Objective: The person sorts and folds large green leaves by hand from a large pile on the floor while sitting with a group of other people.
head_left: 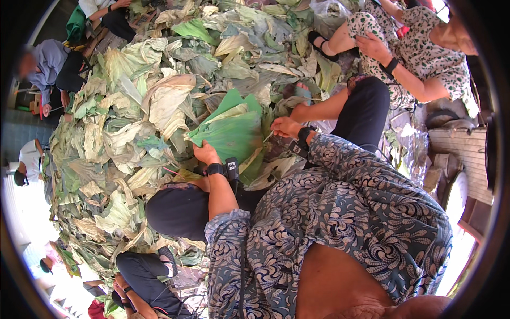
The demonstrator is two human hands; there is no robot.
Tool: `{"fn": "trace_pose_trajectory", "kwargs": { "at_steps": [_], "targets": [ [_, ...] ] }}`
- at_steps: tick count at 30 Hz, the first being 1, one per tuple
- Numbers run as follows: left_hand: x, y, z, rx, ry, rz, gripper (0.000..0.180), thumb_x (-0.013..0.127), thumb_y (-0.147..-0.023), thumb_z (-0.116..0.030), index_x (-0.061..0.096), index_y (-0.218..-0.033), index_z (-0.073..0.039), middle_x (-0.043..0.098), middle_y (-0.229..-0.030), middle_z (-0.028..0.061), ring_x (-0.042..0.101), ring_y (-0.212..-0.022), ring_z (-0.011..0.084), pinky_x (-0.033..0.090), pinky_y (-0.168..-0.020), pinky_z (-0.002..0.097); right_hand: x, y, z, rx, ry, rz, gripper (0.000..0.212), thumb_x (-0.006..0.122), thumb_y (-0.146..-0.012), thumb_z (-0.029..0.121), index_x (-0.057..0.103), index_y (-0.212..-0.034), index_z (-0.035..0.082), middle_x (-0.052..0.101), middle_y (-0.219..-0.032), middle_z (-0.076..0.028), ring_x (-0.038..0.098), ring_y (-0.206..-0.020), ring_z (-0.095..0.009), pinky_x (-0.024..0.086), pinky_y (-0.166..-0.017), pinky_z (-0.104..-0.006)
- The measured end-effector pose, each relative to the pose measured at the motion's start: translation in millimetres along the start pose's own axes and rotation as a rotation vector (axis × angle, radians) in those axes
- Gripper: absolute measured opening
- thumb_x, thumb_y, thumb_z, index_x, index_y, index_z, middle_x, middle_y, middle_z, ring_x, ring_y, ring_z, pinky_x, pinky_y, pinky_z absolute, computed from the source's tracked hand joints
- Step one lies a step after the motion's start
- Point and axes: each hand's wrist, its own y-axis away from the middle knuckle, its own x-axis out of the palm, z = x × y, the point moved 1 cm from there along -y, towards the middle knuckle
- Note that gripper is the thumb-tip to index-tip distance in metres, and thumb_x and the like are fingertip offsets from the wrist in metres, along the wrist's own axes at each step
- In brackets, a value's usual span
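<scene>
My left hand (207, 153) is closed on the lower left edge of a large green leaf (231, 135), fan-shaped and folded, with a paler layer along its top. To the right of that leaf, my right hand (287, 127) is pinched shut. A thin, pale, stick-like thing pokes out from its fingertips toward the leaf; its kind is too small to make out. The leaf's right edge is slightly blurred. Both wrists wear dark bands, and a small black device (231, 168) sits beside the left one.
A big heap of dried, crumpled leaves (122, 133) spreads ahead and left. One person in a patterned outfit (419, 64) sits at the right; others sit around the heap's left side. A clear plastic bag (329, 13) lies at the back. Pans and a round lid (456, 196) stand far right.
</scene>
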Motion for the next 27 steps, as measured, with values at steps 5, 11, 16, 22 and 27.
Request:
{"fn": "trace_pose_trajectory", "kwargs": {
  "at_steps": [5, 11, 16, 22, 27],
  "targets": [
    [7.9, 38.3, -46.3, 0.231, -0.471, 0.144, 0.034, 0.056, -0.071, -0.003, 0.051, -0.104, 0.002, 0.057, -0.094, 0.0199, 0.055, -0.084, 0.0339, 0.042, -0.075, 0.0347, 24.6, 20.1, 45.2, -0.225, -0.222, 0.105, 0.011, 0.047, -0.084, 0.01, 0.055, -0.087, 0.002, 0.058, -0.071, -0.004, 0.05, -0.058, -0.009, 0.04, -0.049, -0.023],
    [13.9, 78.6, -76.2, 0.759, -0.706, 0.432, 0.037, 0.06, -0.064, 0.0, 0.051, -0.1, -0.003, 0.054, -0.094, 0.0137, 0.051, -0.09, 0.0308, 0.042, -0.076, 0.0364, 49.2, 34.4, 79.4, -0.503, -0.08, 0.203, 0.009, 0.047, -0.081, 0.007, 0.054, -0.086, 0.003, 0.057, -0.068, -0.003, 0.051, -0.06, -0.008, 0.041, -0.054, -0.0208],
    [19.6, 88.1, -67.4, 0.907, -0.847, 0.6, 0.039, 0.064, -0.061, -0.003, 0.05, -0.096, -0.005, 0.053, -0.092, 0.01, 0.049, -0.091, 0.0277, 0.043, -0.075, 0.0353, 50.9, 41.7, 85.8, -0.533, 0.057, 0.165, 0.018, 0.045, -0.08, 0.005, 0.049, -0.097, 0.004, 0.055, -0.068, -0.002, 0.048, -0.059, -0.007, 0.041, -0.056, -0.0206],
    [23.1, 92.0, -61.7, 1.028, -0.861, 0.657, 0.029, 0.058, -0.062, -0.003, 0.052, -0.09, -0.002, 0.054, -0.087, 0.0116, 0.05, -0.086, 0.0279, 0.043, -0.072, 0.0358, 50.3, 47.5, 86.0, -0.594, 0.324, 0.029, 0.02, 0.044, -0.077, 0.006, 0.051, -0.095, 0.006, 0.055, -0.061, -0.005, 0.051, -0.055, -0.012, 0.042, -0.055, -0.0263],
    [20.8, 91.2, -65.7, 0.582, -0.581, 0.828, 0.033, 0.064, -0.073, -0.02, 0.055, -0.097, 0.001, 0.059, -0.092, 0.0141, 0.057, -0.084, 0.0261, 0.044, -0.075, 0.029, 46.4, 37.0, 74.9, -0.602, 0.702, 0.075, 0.02, 0.044, -0.072, 0.009, 0.057, -0.088, 0.007, 0.055, -0.059, -0.006, 0.054, -0.056, -0.017, 0.042, -0.056, -0.031]
  ]
}}
